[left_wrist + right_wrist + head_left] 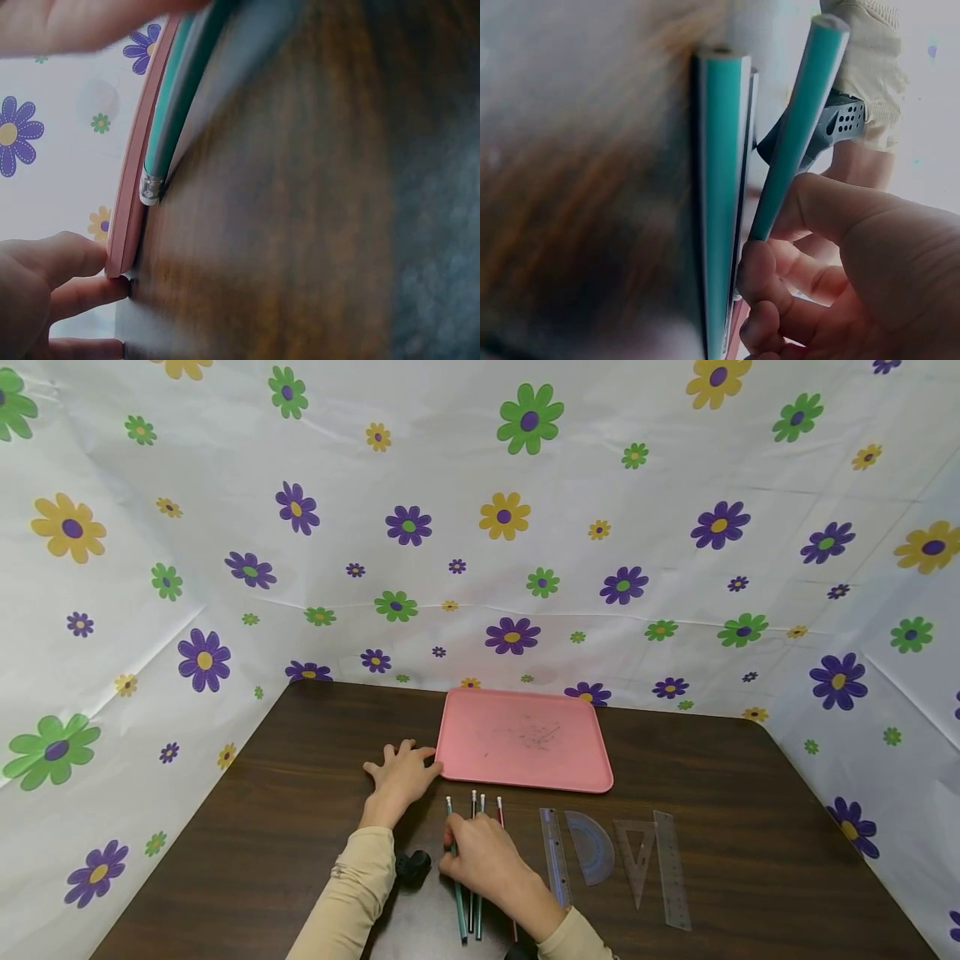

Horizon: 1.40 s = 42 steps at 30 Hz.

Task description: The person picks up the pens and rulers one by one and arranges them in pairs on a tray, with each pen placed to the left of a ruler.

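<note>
right hand on the leftmost green pencil

head view: saw a dark tabletop (300, 793) with a pink tray (522, 739) at the back centre. left hand (400, 774) lay flat with fingers straight, fingertips touching the tray's left edge. right hand (483, 856) pinched the leftmost green pencil (455, 868) in a row of four pencils lying side by side just in front of the tray: two more green ones (477, 860) in the middle, a red pencil (500, 810) on the right. further right, well apart from the hands, lay clear drawing tools in a row: a short ruler (554, 852), a protractor (591, 846), a set square (636, 856), a long ruler (672, 870). a small black object (412, 866) sat between the two forearms; cannot tell what.

left wrist view: showed straight fingers (71, 277) against the corner of the pink tray (139, 187), with a green pencil (176, 112) beside the rim, its metal ferrule end showing.

right wrist view: showed thumb and curled fingers (817, 247) gripping one green pencil (795, 127), tilted away from the others (720, 202) resting on the wood.
</note>
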{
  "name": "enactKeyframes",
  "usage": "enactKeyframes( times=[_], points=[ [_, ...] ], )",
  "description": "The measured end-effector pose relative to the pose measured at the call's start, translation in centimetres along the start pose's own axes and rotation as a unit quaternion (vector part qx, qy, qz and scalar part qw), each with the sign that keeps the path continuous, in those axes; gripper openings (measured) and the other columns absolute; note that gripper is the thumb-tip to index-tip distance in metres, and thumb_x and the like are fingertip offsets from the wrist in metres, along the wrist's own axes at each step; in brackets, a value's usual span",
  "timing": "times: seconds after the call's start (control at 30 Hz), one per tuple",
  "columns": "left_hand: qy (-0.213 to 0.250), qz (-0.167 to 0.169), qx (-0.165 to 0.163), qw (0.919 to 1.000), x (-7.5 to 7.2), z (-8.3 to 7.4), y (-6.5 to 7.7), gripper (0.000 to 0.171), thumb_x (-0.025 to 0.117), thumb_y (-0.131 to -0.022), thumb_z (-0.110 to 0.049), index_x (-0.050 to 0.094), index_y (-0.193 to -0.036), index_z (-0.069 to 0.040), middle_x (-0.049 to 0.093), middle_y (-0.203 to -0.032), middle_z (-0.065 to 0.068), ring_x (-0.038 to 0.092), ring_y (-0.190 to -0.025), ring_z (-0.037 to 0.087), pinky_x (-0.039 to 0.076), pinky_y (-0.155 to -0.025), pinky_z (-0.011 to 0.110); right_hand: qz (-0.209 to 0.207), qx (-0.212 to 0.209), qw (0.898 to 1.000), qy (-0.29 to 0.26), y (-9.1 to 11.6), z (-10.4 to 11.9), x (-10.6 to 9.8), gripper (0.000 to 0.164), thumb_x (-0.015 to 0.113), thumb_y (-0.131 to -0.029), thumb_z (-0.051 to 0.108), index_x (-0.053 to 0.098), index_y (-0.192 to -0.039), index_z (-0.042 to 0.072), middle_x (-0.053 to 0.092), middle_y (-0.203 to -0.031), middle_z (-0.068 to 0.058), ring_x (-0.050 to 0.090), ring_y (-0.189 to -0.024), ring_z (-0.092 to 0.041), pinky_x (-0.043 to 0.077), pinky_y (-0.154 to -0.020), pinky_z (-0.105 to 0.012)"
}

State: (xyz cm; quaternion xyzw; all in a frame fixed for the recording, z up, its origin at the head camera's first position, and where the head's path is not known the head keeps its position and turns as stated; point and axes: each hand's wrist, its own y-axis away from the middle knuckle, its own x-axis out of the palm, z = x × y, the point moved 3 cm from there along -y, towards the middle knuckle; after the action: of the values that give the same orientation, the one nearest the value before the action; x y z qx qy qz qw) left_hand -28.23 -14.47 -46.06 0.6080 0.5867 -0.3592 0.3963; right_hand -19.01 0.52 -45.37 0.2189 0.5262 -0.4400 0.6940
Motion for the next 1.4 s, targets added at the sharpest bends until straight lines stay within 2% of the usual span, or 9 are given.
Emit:
enactKeyframes(
  times=[0.2,0.5,0.77,0.97,1.4],
  points=[
    [0.0,-0.002,-0.002,1.0,0.1,0.1,-0.1,0.048,0.054,-0.099,-0.045,0.06,-0.139,-0.02,0.041,-0.153,0.02,0.029,-0.139,0.051,0.014,-0.1,0.085,-0.004,0.022,0.999,-0.029,0.1,0.1,0.0,0.016,0.071,-0.07,0.012,0.064,-0.083,0.016,0.057,-0.062,0.009,0.05,-0.06,-0.008,0.041,-0.053,-0.023],
    [0.005,-0.004,0.002,1.0,0.1,0.1,0.1,0.046,0.055,-0.099,-0.044,0.062,-0.137,-0.019,0.042,-0.152,0.02,0.03,-0.138,0.051,0.014,-0.099,0.086,-0.011,0.048,0.996,-0.075,0.3,-0.3,-0.4,0.015,0.066,-0.074,0.006,0.062,-0.087,0.011,0.043,-0.053,0.012,0.032,-0.043,0.0,0.031,-0.042,-0.018],
    [0.007,-0.004,0.002,1.0,-0.1,0.1,0.1,0.045,0.056,-0.099,-0.044,0.062,-0.136,-0.019,0.042,-0.151,0.021,0.03,-0.138,0.051,0.014,-0.1,0.085,-0.064,0.049,0.994,-0.071,-0.3,-1.4,-2.4,0.014,0.067,-0.075,0.005,0.061,-0.086,0.01,0.048,-0.058,0.009,0.037,-0.047,-0.002,0.033,-0.044,-0.019],
    [0.016,-0.002,0.003,0.9999,-0.3,-0.1,0.2,0.045,0.056,-0.099,-0.043,0.062,-0.136,-0.018,0.041,-0.152,0.022,0.028,-0.139,0.052,0.014,-0.1,0.085,-0.059,0.055,0.993,-0.084,-1.3,-1.9,-3.4,0.011,0.067,-0.08,0.006,0.061,-0.089,0.008,0.049,-0.059,0.006,0.037,-0.045,-0.003,0.032,-0.043,-0.019],
    [0.014,-0.003,0.006,0.9999,-0.1,0.1,-0.1,0.044,0.055,-0.099,-0.042,0.063,-0.135,-0.018,0.042,-0.151,0.021,0.029,-0.139,0.052,0.014,-0.099,0.086,-0.069,0.071,0.992,-0.077,-3.3,-2.9,-4.5,0.013,0.067,-0.081,0.01,0.062,-0.093,0.008,0.055,-0.064,0.005,0.041,-0.048,-0.005,0.034,-0.046,-0.02]
  ],
)
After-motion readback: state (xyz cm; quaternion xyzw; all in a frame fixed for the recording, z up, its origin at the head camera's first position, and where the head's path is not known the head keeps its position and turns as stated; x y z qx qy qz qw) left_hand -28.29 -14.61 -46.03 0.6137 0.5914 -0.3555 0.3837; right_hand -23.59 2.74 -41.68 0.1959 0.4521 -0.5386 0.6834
